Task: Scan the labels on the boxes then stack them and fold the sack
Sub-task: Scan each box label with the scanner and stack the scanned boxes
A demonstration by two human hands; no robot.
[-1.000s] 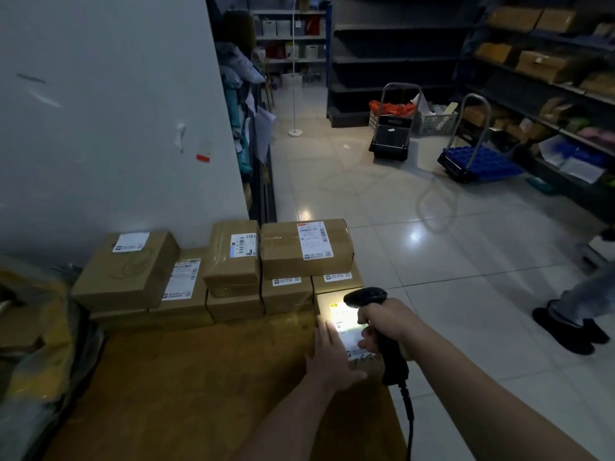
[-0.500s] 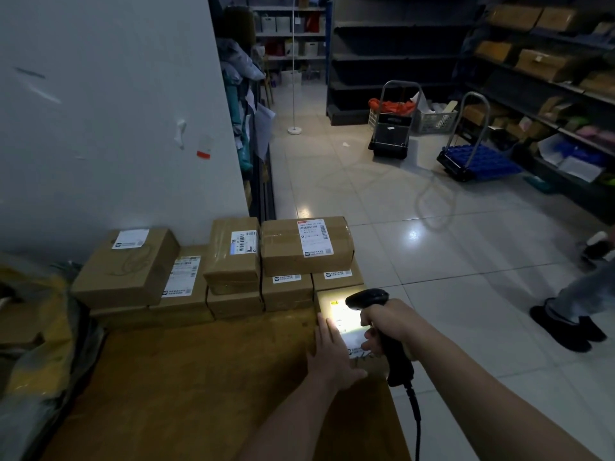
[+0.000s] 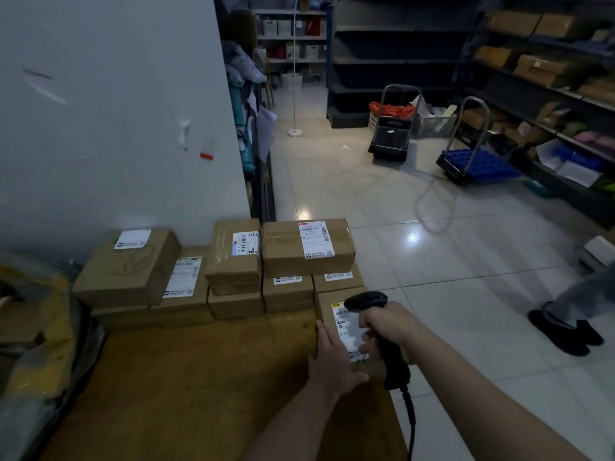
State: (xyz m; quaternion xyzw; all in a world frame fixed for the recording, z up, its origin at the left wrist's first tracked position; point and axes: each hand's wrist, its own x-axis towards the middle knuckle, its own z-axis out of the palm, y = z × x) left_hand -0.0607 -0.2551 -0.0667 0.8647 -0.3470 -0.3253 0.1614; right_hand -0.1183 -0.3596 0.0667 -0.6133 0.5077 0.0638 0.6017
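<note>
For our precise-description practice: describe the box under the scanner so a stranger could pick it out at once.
Find the white wall on the left and the cardboard boxes stacked at its foot. At the stack's right end, nearest the tiled floor, one box sits low, in front. Only it has the left hand resting on it and the right hand's scanner over its label.

We stand in a dim storeroom, with a pale plastered wall (image 3: 116, 111) on our left and a glossy tiled floor (image 3: 432, 277) catching a glint of light. Dark metal shelving (image 3: 399, 51) lines the far side, more shelves (image 3: 565, 94) loaded with cartons run along the right, and a thin white lamp pole (image 3: 295, 61) rises from a round base near the passage. A black trolley (image 3: 389, 141) and a blue-decked trolley (image 3: 479, 163) are parked on the tiles near a white crate (image 3: 432, 123).
</note>
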